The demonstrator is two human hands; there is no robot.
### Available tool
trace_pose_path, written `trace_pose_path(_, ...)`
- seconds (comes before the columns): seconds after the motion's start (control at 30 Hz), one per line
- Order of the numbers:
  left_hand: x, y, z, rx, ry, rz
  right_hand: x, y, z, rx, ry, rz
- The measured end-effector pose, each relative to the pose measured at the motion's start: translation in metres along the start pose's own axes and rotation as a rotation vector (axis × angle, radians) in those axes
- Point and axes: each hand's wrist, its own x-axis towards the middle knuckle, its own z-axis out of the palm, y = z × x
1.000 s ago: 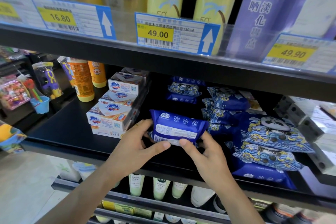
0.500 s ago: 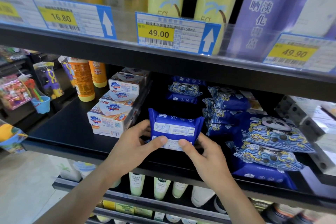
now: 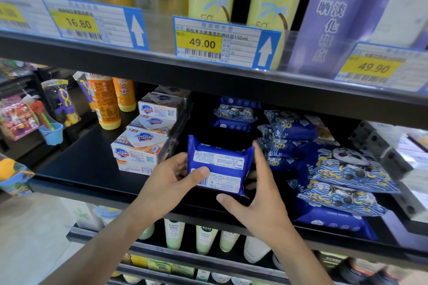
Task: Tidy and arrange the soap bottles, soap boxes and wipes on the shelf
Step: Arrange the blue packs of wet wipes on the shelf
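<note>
Your left hand (image 3: 170,180) grips the blue wipes pack (image 3: 217,168) at its left end: thumb curled over the front label, fingers wrapped behind. The pack stands tilted w/ its white label facing you, at the front of the black shelf (image 3: 88,164), lower edge down by the shelf lip.

Your right hand (image 3: 259,201) is spread beside the pack: index finger straight up along the pack's right edge, touching it, thumb stretched out under the lower right corner. Other fingers go behind the pack; can't tell their contact.

Just left of your left hand: stacked soap boxes (image 3: 141,146), nearest stack almost touching your knuckles. Further left & back, orange soap bottles (image 3: 105,104). Right of your right hand: piled panda-print wipes packs (image 3: 342,169), near your index finger. Behind the held pack, more blue packs (image 3: 234,113) stacked at the back. Above your hands, price tag 49.00 (image 3: 201,43) on the upper shelf edge.
</note>
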Motion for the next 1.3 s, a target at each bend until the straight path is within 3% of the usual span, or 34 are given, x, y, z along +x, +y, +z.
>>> trace_pose_path(0.4, -0.001, 0.002, 0.001, -0.014, -0.010, -0.015, 0.001, 0.003, 0.002, -0.128, 0.034, -0.163)
trace_pose_path(1.0, -0.001, 0.000, 0.001, -0.026, -0.038, -0.014, 0.001, 0.006, 0.000, 0.003, 0.032, -0.132)
trace_pose_path(1.3, -0.001, -0.006, 0.000, 0.098, -0.064, 0.070, 0.000, 0.007, -0.004, 0.117, 0.025, -0.018)
